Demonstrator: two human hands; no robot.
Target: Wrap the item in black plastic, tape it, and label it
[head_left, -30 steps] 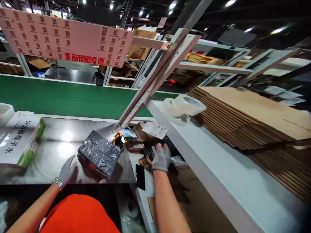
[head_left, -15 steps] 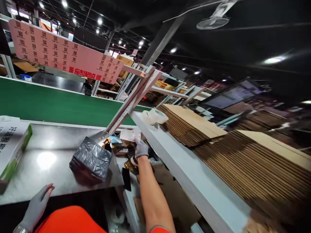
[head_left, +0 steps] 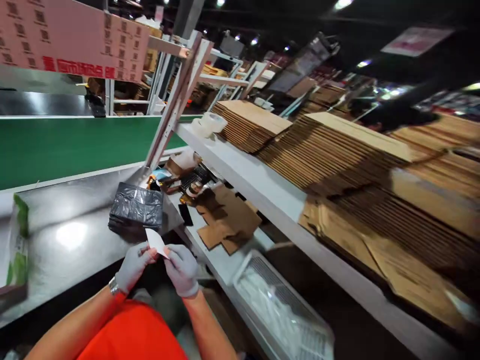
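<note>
A small white paper slip point(head_left: 156, 242) sits pinched between both gloved hands, held just above the near edge of the steel tabletop point(head_left: 75, 235). The left hand point(head_left: 134, 266) grips its lower left edge with closed fingers; the right hand point(head_left: 182, 270) clamps its right side, and the two hands are close together. Just beyond the slip lies a black plastic-wrapped parcel point(head_left: 136, 212) on the tabletop. Behind it runs a green conveyor belt point(head_left: 67, 145). To the right, loose cardboard pieces point(head_left: 225, 217) lie on a lower shelf, and stacks of flattened boxes point(head_left: 330, 150) fill the white shelf above.
</note>
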